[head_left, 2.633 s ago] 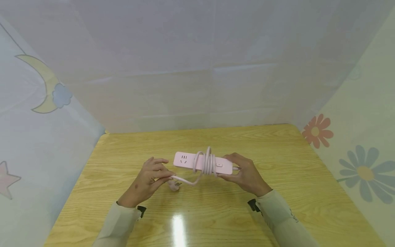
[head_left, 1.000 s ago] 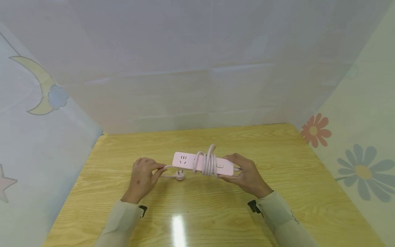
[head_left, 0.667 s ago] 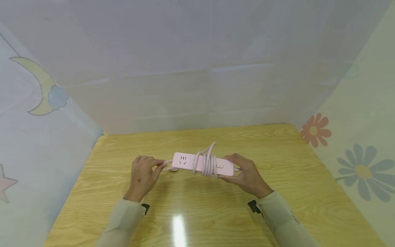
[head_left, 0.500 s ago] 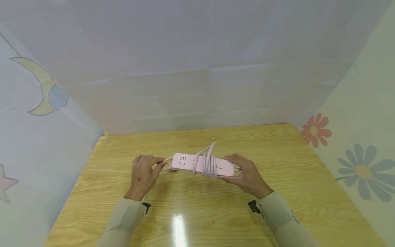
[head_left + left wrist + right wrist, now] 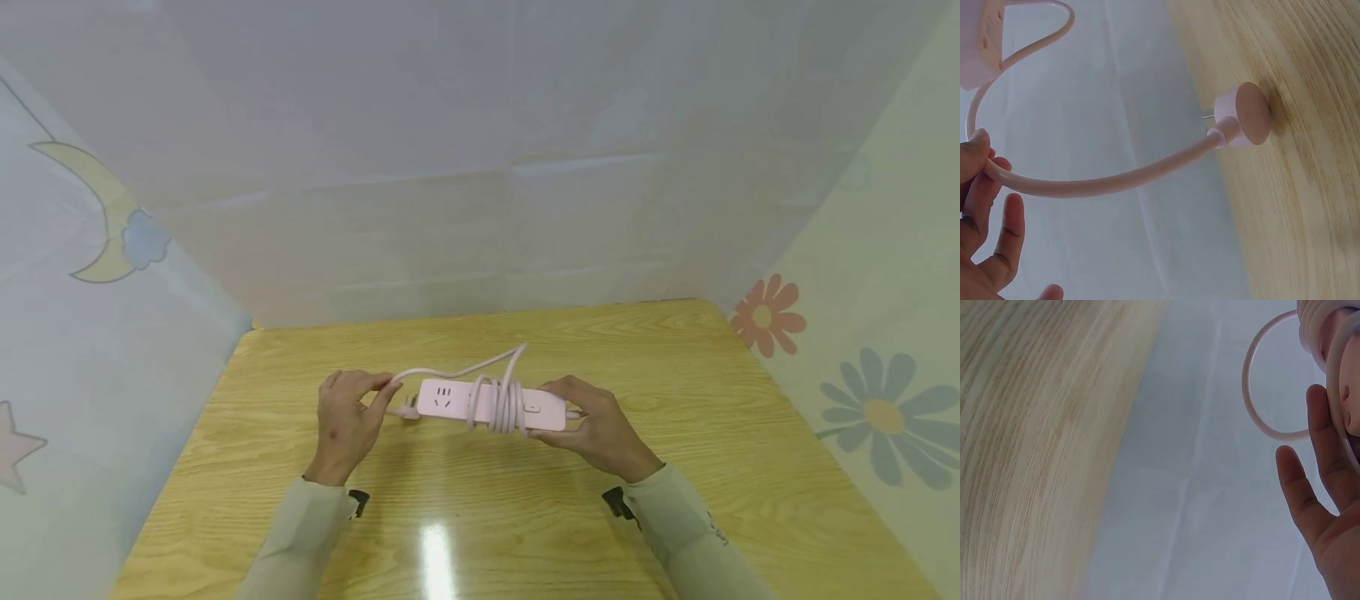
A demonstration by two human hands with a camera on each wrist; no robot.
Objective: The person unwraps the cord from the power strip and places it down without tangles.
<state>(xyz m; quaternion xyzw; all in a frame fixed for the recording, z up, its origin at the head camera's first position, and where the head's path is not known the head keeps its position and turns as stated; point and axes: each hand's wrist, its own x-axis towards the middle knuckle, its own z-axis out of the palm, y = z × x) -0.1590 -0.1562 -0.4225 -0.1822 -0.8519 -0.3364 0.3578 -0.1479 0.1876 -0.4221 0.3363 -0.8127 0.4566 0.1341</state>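
A pink power strip [image 5: 448, 401] is held up over the table, its cord wound several times around its middle. My right hand [image 5: 600, 425] grips the strip's right end, beside the switch, where the cord comes out. Between thumb and index finger my left hand [image 5: 348, 421] pinches the loose cord [image 5: 450, 374], which loops behind the strip and rises to a bend above the windings. In the left wrist view the cord runs on from the left fingers to a round pink plug [image 5: 1242, 115], its pins showing, close over the wood. The windings [image 5: 1316, 328] also show at the right wrist view's corner.
The wooden table [image 5: 465, 492] has a bright light reflection near its front. A pale sheet wall [image 5: 420, 242] stands behind it. Patterned side walls carry a moon [image 5: 97, 192] at left and flowers [image 5: 885, 421] at right.
My left hand first drew the cord leftward, away from the strip, and then lifted slightly, bringing the cord above and behind the strip. The plug shifted left. My right hand stayed nearly still.
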